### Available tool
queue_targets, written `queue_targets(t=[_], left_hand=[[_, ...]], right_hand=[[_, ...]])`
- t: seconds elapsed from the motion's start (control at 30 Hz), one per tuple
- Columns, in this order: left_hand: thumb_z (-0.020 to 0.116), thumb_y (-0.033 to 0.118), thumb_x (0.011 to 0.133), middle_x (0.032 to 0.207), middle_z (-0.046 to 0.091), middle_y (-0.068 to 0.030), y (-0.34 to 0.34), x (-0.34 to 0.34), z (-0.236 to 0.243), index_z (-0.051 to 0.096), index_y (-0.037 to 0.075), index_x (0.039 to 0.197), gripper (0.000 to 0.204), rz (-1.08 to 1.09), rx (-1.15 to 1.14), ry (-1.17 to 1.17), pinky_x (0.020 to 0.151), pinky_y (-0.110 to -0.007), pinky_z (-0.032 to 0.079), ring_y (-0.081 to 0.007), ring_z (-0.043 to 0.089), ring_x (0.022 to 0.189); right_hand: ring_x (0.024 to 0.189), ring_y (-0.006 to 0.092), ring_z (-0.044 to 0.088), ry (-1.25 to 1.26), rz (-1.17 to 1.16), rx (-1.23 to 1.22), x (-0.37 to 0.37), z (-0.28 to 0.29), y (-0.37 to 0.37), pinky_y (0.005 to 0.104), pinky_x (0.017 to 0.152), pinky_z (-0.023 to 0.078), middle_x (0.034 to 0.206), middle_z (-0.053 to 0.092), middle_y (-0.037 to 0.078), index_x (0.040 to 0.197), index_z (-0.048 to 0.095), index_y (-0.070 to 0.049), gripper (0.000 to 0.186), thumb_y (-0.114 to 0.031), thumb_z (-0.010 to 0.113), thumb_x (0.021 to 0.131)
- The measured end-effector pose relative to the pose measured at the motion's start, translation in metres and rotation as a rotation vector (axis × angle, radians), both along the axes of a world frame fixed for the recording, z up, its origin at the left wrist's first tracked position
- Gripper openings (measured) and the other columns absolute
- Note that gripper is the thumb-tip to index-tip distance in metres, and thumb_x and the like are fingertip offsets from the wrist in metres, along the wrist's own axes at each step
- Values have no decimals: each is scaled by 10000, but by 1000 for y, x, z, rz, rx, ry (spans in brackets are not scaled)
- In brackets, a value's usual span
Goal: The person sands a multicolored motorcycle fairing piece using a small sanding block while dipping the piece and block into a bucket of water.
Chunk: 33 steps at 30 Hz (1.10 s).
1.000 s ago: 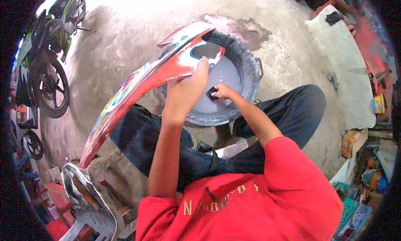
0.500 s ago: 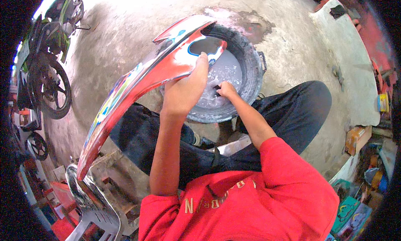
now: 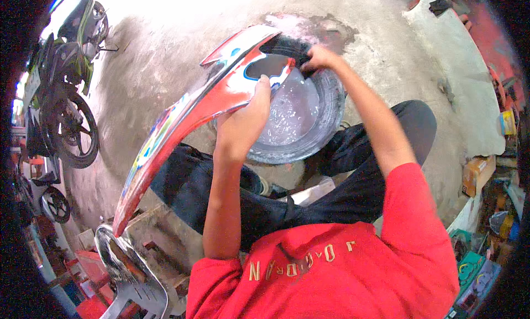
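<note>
My left hand [image 3: 243, 123] grips a long curved motorcycle fairing panel [image 3: 207, 103], red and white with blue patches and an oval opening near its wide end. Its narrow tip slants down to the left. Beneath the wide end stands a round dark tub [image 3: 331, 120] of cloudy grey water [image 3: 291, 112], partly covered by the panel. At the tub's far rim, beside the panel's wide end, is my right hand [image 3: 321, 59]. Its fingers are closed around something small and dark that I cannot make out.
Two motorbikes [image 3: 69, 120] stand at the left. A metal chair [image 3: 132, 280] is at the lower left, close to the panel's tip. On the right lie a pale slab [image 3: 461, 76], a cardboard box [image 3: 478, 175] and assorted clutter. My bent legs [image 3: 359, 164] flank the tub.
My right hand has come up out of the water and moved away to the tub's far rim. The panel has shifted slightly, still in my left hand.
</note>
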State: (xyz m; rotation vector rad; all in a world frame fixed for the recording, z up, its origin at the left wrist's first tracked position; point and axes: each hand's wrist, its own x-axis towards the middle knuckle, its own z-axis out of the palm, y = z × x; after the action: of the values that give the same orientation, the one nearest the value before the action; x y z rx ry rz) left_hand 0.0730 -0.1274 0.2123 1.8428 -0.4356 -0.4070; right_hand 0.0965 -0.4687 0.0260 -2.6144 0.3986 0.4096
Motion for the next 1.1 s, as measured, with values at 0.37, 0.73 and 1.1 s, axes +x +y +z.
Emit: queue_targets(t=[0.37,0.73,1.1], left_hand=[[640,247,956,1190,693,-116,-6,1,-30,635,22,1222,349,-56,8,-261,984,-383,486,-257,659,1120],[639,94,906,975,691,-161,-9,2,-18,647,-10,1053,180,36,-130,-83,827,-373,520,-281,684,910],[628,131,939,1158,655,-188,-7,3,-18,575,-34,1230,338,-12,-79,60,982,-412,468,-312,632,1099]], right_hand=[[745,233,694,-773,311,176,-11,207,120,359,700,532,878,735,136,1174,685,-26,320,-162,707,886],[1230,358,605,-560,391,444,-27,183,141,423,1079,460,1341,622,152,1392,562,-107,570,75,531,854],[1177,368,627,-667,481,291,-20,179,145,418,1015,501,1296,636,183,1374,567,-64,505,-16,599,872]])
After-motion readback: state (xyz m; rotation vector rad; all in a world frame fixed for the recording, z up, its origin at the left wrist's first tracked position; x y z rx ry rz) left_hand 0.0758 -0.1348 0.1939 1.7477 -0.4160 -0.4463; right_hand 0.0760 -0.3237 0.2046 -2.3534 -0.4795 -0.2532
